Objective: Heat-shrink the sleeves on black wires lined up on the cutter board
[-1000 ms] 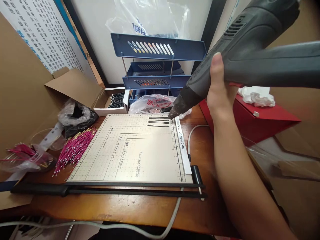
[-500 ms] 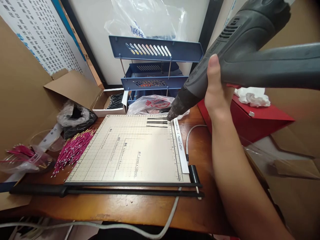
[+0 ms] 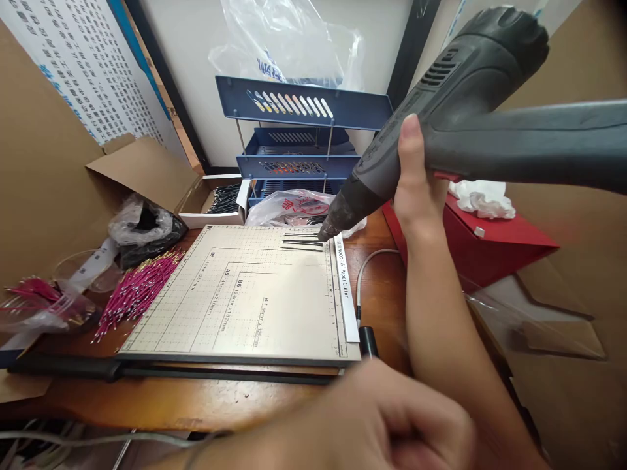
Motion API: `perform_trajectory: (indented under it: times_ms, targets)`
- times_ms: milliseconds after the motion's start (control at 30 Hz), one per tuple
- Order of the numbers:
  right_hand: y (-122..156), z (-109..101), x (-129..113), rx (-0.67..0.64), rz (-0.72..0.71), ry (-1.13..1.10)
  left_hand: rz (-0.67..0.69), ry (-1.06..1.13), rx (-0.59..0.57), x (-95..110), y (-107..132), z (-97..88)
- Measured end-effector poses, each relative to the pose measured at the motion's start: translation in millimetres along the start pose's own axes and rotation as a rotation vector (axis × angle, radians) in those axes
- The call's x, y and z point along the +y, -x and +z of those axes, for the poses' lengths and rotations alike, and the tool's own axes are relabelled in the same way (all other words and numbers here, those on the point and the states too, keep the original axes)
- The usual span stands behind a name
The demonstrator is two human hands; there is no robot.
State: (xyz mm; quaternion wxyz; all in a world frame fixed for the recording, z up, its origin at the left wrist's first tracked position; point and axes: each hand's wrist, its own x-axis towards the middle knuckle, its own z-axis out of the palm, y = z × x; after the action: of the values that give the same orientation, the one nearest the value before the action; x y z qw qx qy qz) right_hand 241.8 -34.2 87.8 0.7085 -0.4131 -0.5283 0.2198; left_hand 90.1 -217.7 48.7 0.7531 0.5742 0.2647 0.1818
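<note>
A dark grey heat gun [image 3: 460, 98] is in my right hand [image 3: 418, 186], whose fingers wrap around it, thumb along its side. Its nozzle slants down to the left, over or against the right ends of several thin black wire-like pieces [image 3: 300, 242]; contact cannot be told. Those pieces lie side by side near the far right corner of a cream paper cutter [image 3: 196, 326]. In the foreground my left hand [image 3: 392, 411] is curled into a fist, blurred, in front of the cutter's near right corner. Whatever its fingers may hold is hidden.
Left of the cutter lie magenta pin-like pieces [image 3: 140, 284] and a plastic bag [image 3: 59, 307] of more. Behind stand a blue tiered rack [image 3: 304, 104], a clear bag and an open carton [image 3: 196, 215]. A red box [image 3: 490, 241] is on the right. A grey cable [image 3: 365, 271] crosses the table.
My left hand has come into view at the bottom, in front of the cutter. In the picture, the heat gun and my right hand sit slightly further left, as does most of the scene.
</note>
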Motion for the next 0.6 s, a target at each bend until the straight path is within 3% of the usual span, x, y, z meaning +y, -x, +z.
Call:
perform_trajectory:
  times_ms: [67, 133, 167, 267, 333, 467, 600]
  targets:
    - [-0.6, -0.6, -1.7, 0.02, -0.033, -0.017, 0.161, -0.067, 0.239, 9.6, -3.1, -24.8]
    - [-2.1, -1.7, -2.4, 0.03, -0.042, -0.025, 0.259, -0.287, 0.57, 18.8, -5.7, -65.2]
    - [-2.9, -2.4, -2.7, 0.031, -0.035, -0.024, 0.282, -0.376, 0.665, 23.5, -6.9, -88.2]
    - [-4.2, -3.7, -3.9, 0.013, -0.016, 0.006, 0.266, -0.451, 0.701, 36.4, -12.5, -152.0]
    - [-4.0, -3.2, -4.6, 0.011, -0.009, 0.01, 0.296, -0.608, 0.753, 41.6, -19.0, -182.4]
    - [-4.1, -0.5, -1.4, 0.043, 0.0, -0.02, 0.285, -1.0, 0.746, 38.0, -31.8, -218.5]
    - [-9.6, -2.3, 9.7, 0.014, -0.024, 0.003, 0.204, -1.022, 0.65, 23.2, -33.6, -239.6]
